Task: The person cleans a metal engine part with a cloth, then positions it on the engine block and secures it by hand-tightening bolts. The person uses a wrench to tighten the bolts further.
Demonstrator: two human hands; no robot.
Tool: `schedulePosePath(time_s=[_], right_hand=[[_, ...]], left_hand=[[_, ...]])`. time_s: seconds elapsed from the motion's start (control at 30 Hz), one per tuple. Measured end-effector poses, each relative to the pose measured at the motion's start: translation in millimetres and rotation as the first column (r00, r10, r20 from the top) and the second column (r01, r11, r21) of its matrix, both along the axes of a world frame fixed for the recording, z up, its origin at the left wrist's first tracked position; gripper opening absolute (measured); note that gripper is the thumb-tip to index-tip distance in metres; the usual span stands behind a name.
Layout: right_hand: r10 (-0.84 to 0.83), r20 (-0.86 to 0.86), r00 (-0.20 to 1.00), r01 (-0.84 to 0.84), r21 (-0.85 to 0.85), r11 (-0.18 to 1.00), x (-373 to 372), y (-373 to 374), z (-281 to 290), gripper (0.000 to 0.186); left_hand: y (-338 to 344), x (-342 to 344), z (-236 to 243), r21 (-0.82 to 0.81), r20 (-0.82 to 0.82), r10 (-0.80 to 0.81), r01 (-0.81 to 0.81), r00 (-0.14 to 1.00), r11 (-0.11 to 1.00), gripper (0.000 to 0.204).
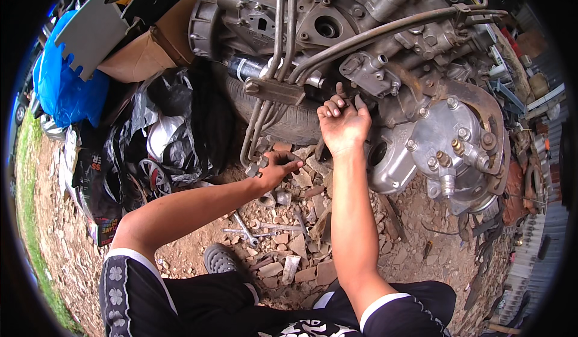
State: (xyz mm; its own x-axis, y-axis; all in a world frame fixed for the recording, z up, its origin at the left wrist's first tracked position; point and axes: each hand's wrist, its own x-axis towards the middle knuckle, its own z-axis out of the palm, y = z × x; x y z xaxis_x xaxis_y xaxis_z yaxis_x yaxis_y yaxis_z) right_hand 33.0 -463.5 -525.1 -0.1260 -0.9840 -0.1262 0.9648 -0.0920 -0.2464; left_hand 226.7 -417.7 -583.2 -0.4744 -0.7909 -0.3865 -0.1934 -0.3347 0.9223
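My left hand (pixel 280 167) is beside the lower ends of bent metal pipes (pixel 248 138), right next to their hex nuts (pixel 257 167). Its fingers reach to the right, loosely bent, with nothing visible in them. Palm up, my right hand (pixel 345 123) is just below the engine (pixel 355 12), thumb apart, one finger pointing upward and the others partly curled. It holds nothing that I can see. Above and between the hands, a metal clamp block (pixel 274 91) joins the pipes. A round metal cover with fittings (pixel 451 138) is right of my right hand.
Wrenches (pixel 245 228) lie on rubble below my left hand, near a small metal cylindrical part (pixel 282 198). A tyre (pixel 283 120) sits behind the pipes. Black plastic bags (pixel 171 126), a cardboard box (pixel 141 54) and a blue bag (pixel 72 90) crowd the left. Corrugated metal (pixel 548 204) edges the right.
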Motion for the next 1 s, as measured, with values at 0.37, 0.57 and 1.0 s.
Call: schedulePosePath(time_s=[0.37,0.57,1.0], right_hand=[[0.198,-0.037,0.980,-0.200,-0.068,0.978,13,36,10,0.062],[0.274,-0.665,0.695,-0.302,0.076,0.950,8,43,-9,0.052],[0.001,-0.830,0.558,0.080,0.055,0.995,2,32,-6,0.025]], left_hand=[[3,11,-7,-0.028,0.083,0.008,-0.005,0.997,1.000,0.032],[4,9,-6,-0.018,0.079,0.020,-0.018,0.997,1.000,0.032],[3,17,-1,-0.117,0.126,0.014,0.001,0.992,0.993,0.030]])
